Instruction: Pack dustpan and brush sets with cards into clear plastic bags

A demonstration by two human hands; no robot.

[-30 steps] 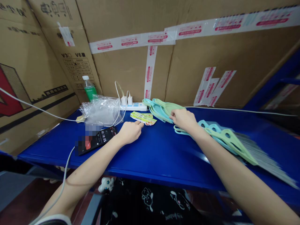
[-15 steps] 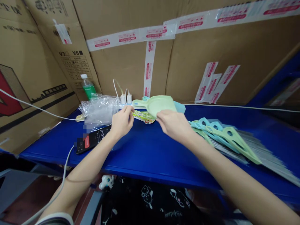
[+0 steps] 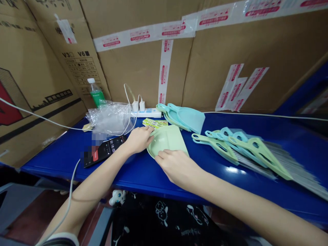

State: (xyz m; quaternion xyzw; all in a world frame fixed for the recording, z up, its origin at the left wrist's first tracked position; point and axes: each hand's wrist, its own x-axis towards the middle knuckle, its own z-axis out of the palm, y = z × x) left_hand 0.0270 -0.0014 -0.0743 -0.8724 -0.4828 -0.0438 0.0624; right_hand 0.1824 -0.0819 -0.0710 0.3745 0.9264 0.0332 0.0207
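Observation:
A pale green dustpan (image 3: 170,138) is held between my two hands over the blue table. My left hand (image 3: 139,139) is closed at its left end, and the handle is hidden there. With curled fingers, my right hand (image 3: 176,167) grips the dustpan's near edge. Just behind it lies a stack of light blue and green dustpans (image 3: 191,118). Yellow-green printed strips (image 3: 155,123) lie beyond my left fingers. To the right, several green and blue hand brushes (image 3: 238,147) with grey bristles are piled together, their handles pointing left.
A phone (image 3: 102,152) with a running timer lies left of my left arm. Behind it are crumpled clear plastic bags (image 3: 110,119), a bottle of green liquid (image 3: 96,94) and a white power strip (image 3: 151,112) with chargers. Taped cardboard (image 3: 138,68) walls the back; a white cable crosses my left arm.
The green dustpan has come down and nearer to me from above the stack, with both hands on it. The blue dustpans behind it now show.

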